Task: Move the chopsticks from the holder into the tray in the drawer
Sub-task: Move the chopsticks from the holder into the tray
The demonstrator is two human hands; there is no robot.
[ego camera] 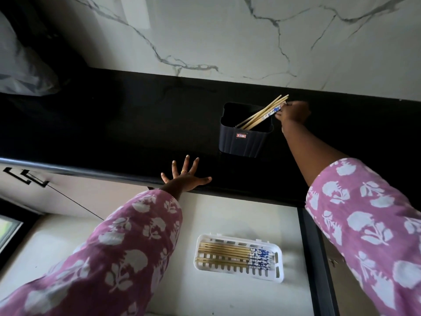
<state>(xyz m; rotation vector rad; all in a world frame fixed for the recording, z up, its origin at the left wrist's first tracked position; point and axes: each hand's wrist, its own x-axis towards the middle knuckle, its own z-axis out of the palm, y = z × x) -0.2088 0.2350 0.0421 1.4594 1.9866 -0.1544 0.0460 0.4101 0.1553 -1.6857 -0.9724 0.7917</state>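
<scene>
R hand (293, 114) reaches across the black stone countertop (114, 124), fingertips pinching the blue-and-white patterned tops of the pale wooden chopsticks (259, 116), which lean in the dark ribbed plastic holder (243, 142) near the white veined marble wall (227, 37). L hand (185, 176) lies flat w/ fingers spread wide on the countertop's front edge, holding nothing. Below, in the open pale drawer (227, 297), a white slotted plastic tray (279, 270) holds more matching chopsticks (227, 253) side by side, patterned ends to the right.
</scene>
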